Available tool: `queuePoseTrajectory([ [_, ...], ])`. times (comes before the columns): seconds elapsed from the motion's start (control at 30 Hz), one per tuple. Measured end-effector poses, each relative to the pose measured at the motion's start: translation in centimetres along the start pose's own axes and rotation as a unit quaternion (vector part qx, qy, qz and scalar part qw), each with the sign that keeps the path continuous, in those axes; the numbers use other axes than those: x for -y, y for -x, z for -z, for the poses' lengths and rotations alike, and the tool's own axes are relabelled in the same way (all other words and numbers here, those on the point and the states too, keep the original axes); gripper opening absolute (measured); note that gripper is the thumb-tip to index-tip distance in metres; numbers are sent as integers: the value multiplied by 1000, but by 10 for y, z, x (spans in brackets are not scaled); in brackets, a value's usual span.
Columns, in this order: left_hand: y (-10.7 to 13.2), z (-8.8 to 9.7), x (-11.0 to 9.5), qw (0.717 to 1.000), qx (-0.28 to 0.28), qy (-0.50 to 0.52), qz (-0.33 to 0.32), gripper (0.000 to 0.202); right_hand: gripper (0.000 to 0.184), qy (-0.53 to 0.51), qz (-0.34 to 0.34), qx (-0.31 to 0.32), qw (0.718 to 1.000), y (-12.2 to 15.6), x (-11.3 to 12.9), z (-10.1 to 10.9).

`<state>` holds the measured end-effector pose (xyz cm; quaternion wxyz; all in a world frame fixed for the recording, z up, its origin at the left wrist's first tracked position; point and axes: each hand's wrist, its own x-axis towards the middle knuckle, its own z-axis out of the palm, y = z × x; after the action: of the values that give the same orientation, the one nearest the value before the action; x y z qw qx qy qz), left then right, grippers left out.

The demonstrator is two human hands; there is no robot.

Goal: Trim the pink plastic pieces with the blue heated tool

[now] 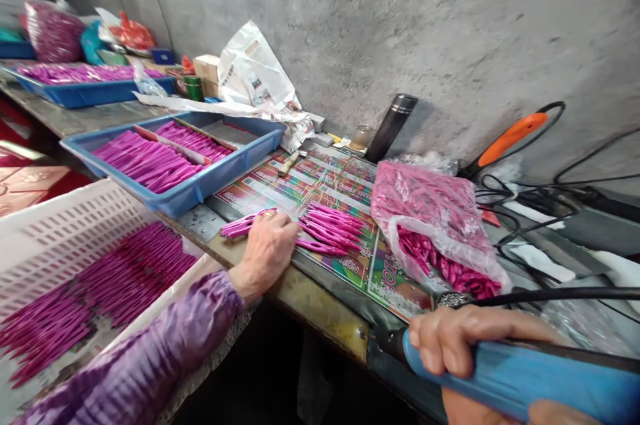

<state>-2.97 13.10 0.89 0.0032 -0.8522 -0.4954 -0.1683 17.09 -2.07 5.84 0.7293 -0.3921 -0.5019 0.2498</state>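
My left hand (271,243) is closed over several slim, tapered magenta sticks (237,227) near the table's front edge; their ends show on both sides of it. A loose bunch of the same magenta sticks (334,228) lies just right of its fingers, on a colourful printed sheet (300,178). At the lower right, my right hand (465,351) grips a thick blue-handled corded tool (525,371). Its black nose points left toward the table edge, and the tip cannot be made out. Beside the tool lies a clear plastic bag (425,211) of glossy magenta pieces.
A divided blue tray (200,188) holds magenta sticks, and a white basket (80,231) below it holds more. Behind stand a dark flask (393,126) and a glass jar (361,138). An orange-handled tool (515,138) and tangled black cables (525,201) crowd the right.
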Motion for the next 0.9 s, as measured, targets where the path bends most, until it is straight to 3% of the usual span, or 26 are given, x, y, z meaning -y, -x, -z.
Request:
queuePoseTrajectory([
  [0.13, -8, -7, -33, 998, 43, 18, -52, 16, 44, 2, -3, 10, 1000, -4, 3, 4],
  [0.27, -13, -12, -49, 996, 58, 3, -74, 15, 44, 13, -18, -5, 1000, -5, 5, 7],
  [0.47, -15, -15, -49, 994, 64, 21, -84, 12, 54, 46, -40, -49, 997, -5, 9, 6],
  [0.63, -16, -14, -46, 992, 84, 76, -64, 7, 51, 40, -43, -65, 996, -5, 3, 4],
  [0.9, -10, -20, -38, 984, 34, 168, -52, 1, 47, -21, -20, -96, 995, -19, -21, -8],
])
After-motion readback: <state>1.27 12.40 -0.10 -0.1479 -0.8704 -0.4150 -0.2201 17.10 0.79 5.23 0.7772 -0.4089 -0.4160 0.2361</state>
